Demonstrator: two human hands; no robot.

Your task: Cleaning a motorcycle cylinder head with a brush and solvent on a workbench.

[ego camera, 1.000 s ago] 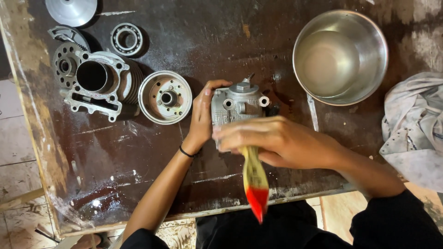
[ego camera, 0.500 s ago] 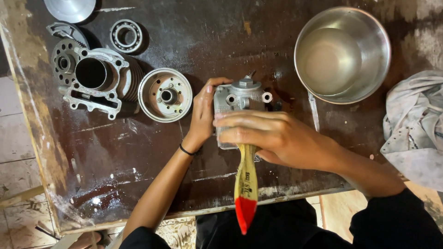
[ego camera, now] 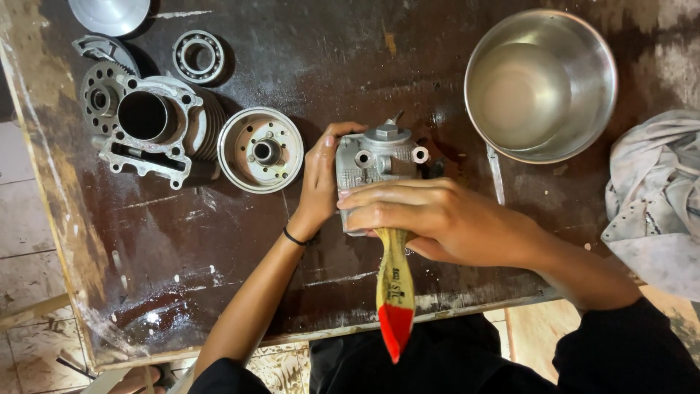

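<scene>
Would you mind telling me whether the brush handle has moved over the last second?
Yes. The brush handle has swung: its red tip, earlier angled toward the person's right, now points straight across the table edge.

Left of the hands: the way was blocked by a round silver flanged hub [ego camera: 260, 149], a finned grey metal cylinder block [ego camera: 154, 130] and a steel ball bearing [ego camera: 197, 55].
Right of the hands: room was taken by a round stainless steel bowl [ego camera: 540, 84] and a crumpled grey rag [ego camera: 652, 201].
Far edge, middle: a bare stretch of the dark wet wooden table [ego camera: 328, 51] was left open.
Near left corner: open tabletop was seen, with only puddles on it.
</scene>
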